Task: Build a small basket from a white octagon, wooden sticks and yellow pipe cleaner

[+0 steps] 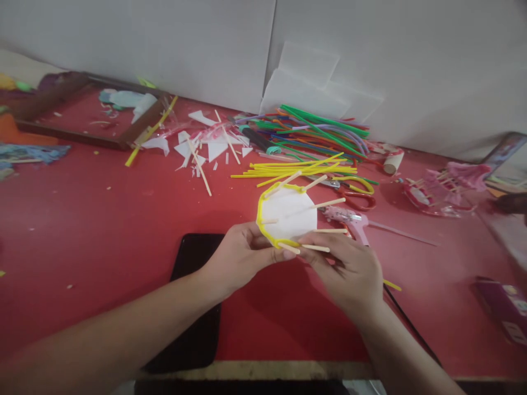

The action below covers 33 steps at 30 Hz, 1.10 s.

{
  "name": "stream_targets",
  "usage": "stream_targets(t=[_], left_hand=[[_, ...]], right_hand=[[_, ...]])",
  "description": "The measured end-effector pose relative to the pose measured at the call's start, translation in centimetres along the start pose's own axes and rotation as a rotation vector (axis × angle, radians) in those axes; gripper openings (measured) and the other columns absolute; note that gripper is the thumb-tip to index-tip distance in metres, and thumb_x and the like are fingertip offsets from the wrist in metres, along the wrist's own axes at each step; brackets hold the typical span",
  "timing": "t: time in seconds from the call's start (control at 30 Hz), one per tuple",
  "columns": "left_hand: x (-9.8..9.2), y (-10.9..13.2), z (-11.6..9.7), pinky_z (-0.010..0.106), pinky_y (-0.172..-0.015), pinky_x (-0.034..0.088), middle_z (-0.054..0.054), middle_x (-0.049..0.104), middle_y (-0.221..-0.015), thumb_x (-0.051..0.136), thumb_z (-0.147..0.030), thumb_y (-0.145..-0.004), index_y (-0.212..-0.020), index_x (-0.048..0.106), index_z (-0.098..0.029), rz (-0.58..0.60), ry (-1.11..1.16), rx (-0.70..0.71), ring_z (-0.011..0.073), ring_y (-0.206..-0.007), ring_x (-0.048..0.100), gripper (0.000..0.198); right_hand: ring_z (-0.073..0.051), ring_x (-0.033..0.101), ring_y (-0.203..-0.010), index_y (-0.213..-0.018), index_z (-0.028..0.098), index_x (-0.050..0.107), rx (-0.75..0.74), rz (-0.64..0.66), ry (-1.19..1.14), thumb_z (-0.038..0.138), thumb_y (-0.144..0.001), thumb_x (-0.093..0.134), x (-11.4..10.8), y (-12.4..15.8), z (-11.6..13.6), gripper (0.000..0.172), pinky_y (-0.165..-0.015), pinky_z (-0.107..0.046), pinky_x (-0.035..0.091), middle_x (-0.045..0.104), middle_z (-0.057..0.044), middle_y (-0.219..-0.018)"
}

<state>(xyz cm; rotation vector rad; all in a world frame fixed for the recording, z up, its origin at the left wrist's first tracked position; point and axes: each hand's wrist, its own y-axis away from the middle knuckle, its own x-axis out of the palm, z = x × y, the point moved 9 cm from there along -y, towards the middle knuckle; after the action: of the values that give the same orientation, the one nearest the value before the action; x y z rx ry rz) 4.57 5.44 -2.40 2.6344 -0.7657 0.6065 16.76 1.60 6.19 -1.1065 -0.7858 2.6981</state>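
A white disc (290, 214) with several wooden sticks standing around its rim is held up over the red table. Yellow pipe cleaner (260, 211) runs along its left and lower edge, bending around the sticks. My left hand (242, 255) is closed on the disc's lower left edge, its thumb near a front stick. At the lower right edge, my right hand (346, 269) pinches the rim and the yellow strand beside a stick. The strand's end is hidden by the fingers.
Behind the disc lie yellow pipe cleaners (304, 169), a multicoloured bundle (325, 131), scissors (358, 192) and a pink glue gun (349, 218). White scraps (216, 151) and a wooden frame (119, 144) are further left. A black phone-like slab (193, 340) lies below my left forearm.
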Motion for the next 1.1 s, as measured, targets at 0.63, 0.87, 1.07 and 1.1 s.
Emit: stream_targets(t=[0.63,0.87,1.07,1.1], left_hand=[[-0.8,-0.1,0.1,0.034,-0.097,0.052,0.007,0.078,-0.11,0.083,-0.028,-0.075,-0.107,0.074,-0.018,-0.093,-0.043,-0.012,0.0237,-0.104,0.071,0.036],[-0.7,-0.2,0.6,0.034,-0.099,0.051,0.008,0.077,-0.111,0.081,-0.028,-0.078,-0.108,0.073,-0.017,-0.089,0.049,-0.026,0.0213,-0.106,0.07,0.033],[-0.3,-0.1,0.9,0.037,-0.102,0.05,0.008,0.078,-0.109,0.081,-0.019,-0.075,-0.106,0.074,-0.018,-0.094,0.267,-0.061,0.0223,-0.105,0.071,0.032],[-0.2,-0.1,0.9,0.038,-0.103,0.05,0.009,0.077,-0.11,0.08,-0.019,-0.076,-0.106,0.074,-0.018,-0.089,0.278,-0.069,0.0227,-0.105,0.071,0.031]], right_hand=[[-0.014,0.071,-0.069,-0.097,0.024,0.073,0.018,0.089,0.056,0.015,-0.091,0.058,1.8,0.6,-0.4,0.019,-0.059,-0.024,0.054,0.076,-0.001,-0.079],[-0.018,0.075,-0.082,-0.099,0.025,0.074,0.0,0.055,0.092,0.016,-0.09,0.06,1.7,0.7,-0.5,0.02,-0.066,-0.026,0.058,0.079,-0.002,-0.088],[-0.016,0.073,-0.074,-0.099,0.024,0.074,0.124,0.054,0.058,0.021,-0.091,0.063,1.2,0.6,-2.2,0.014,-0.06,-0.025,0.056,0.078,-0.002,-0.087],[-0.016,0.072,-0.074,-0.099,0.024,0.074,0.136,0.058,0.045,0.021,-0.09,0.063,1.1,0.6,-2.3,0.014,-0.061,-0.025,0.056,0.078,-0.002,-0.087]])
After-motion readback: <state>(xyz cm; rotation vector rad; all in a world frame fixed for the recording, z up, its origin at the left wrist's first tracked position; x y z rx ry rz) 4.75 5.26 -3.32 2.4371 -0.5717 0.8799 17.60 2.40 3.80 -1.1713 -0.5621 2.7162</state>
